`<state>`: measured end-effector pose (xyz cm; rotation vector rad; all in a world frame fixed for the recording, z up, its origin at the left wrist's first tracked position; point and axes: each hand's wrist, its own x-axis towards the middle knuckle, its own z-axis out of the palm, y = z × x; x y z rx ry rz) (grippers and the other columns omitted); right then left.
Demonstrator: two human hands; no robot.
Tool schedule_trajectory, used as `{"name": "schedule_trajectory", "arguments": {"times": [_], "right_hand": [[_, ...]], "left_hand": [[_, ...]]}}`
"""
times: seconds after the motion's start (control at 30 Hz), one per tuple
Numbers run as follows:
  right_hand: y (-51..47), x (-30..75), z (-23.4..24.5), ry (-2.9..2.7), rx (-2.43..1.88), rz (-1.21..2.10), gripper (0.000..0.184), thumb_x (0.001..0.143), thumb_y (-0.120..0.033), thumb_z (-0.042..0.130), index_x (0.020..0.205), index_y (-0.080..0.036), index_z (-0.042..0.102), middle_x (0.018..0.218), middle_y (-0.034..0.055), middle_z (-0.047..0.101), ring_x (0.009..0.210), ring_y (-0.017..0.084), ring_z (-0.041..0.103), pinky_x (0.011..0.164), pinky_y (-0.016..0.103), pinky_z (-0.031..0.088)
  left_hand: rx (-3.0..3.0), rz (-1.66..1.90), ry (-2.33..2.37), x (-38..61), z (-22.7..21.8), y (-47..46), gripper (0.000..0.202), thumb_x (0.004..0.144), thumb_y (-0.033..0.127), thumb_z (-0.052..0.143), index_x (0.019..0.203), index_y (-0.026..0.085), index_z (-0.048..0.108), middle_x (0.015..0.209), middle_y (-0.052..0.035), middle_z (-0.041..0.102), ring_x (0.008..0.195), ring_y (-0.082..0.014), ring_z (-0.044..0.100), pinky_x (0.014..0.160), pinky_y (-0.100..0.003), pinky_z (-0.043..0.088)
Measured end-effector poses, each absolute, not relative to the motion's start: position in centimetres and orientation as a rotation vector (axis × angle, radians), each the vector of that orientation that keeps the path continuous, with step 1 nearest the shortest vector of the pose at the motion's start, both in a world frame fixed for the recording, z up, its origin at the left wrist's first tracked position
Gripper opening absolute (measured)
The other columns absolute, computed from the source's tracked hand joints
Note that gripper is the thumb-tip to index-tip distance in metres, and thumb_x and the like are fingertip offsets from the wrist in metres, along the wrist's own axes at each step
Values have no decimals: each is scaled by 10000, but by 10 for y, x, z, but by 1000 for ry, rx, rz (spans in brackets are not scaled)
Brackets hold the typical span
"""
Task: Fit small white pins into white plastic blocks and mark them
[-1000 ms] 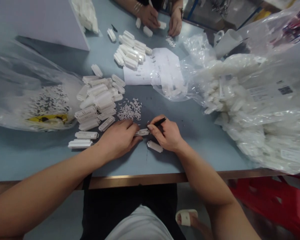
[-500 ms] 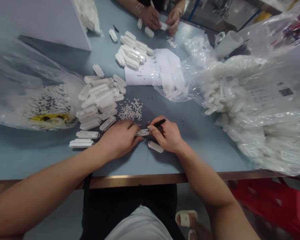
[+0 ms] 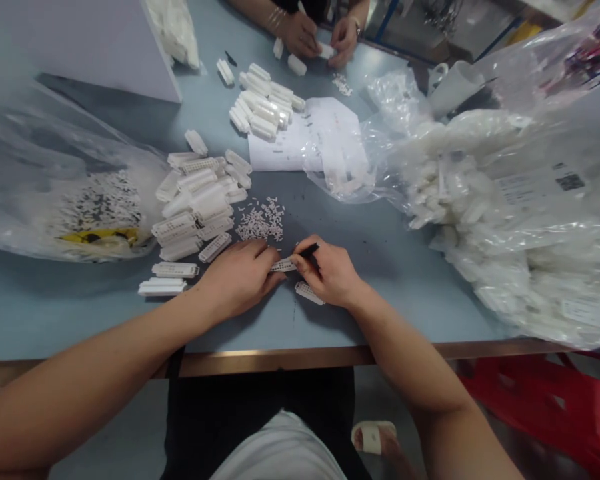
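Note:
My left hand (image 3: 247, 275) is closed on one end of a white connector housing (image 3: 283, 265) with rows of small holes. Between the thumb and fingers of my right hand (image 3: 329, 270) is a black pen-like tool (image 3: 309, 250), its tip hidden at the housing's right end. A second perforated connector housing (image 3: 307, 292) lies on the table, partly under my right hand. Just beyond my left hand spreads a heap of tiny white pegs (image 3: 261, 220). More white housings (image 3: 200, 193) are piled to the left of the pegs.
A clear bag of small white pieces (image 3: 100, 207) lies at left. Large plastic bags of white parts (image 3: 520, 220) fill the right side. Across the table, a co-worker's hands (image 3: 303, 35) hold a white part near another pile of housings (image 3: 265, 103) and a paper sheet (image 3: 280, 155).
My right hand and the black tool have shifted slightly left along the housing, and the tool has tilted lower. My left hand stays in place. The co-worker's right-side hand has moved a little.

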<state>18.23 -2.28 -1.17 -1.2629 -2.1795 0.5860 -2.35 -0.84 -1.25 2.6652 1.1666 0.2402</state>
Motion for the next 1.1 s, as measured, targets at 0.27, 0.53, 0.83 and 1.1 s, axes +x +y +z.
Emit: {"name": "schedule_trajectory", "arguments": {"times": [0.27,0.53,0.83,1.1], "right_hand": [[-26,185,-6,-1943,-1369,751,172,945,-385,518,925,-215,538,779,3,655,637,121,603,617,248,433],[-26,184,-4,-1991,-1365,738,162,938,-371,509,913,-216,553,790,5,663,637,118,601,625,244,439],[-24,182,-7,-2088,-1318,646,161,950,-358,481,924,-214,550,810,15,655,647,124,594,629,248,432],[-23,181,-10,-2142,-1312,651,168,954,-359,464,922,-213,541,810,23,659,688,136,608,663,257,443]], "left_hand": [[2671,203,1175,-22,-10,-8,295,921,387,536,1031,138,649,968,-134,651,914,-283,631,800,-398,496],[2658,210,1164,-24,-12,-8,295,925,393,526,1012,140,650,959,-135,647,911,-281,630,802,-403,497],[2658,200,1159,-24,-9,-8,294,933,386,508,997,134,646,945,-137,646,893,-278,632,793,-401,496],[2691,203,1168,-23,-9,-9,260,928,371,522,949,137,635,895,-126,633,876,-273,632,778,-381,490]]}}
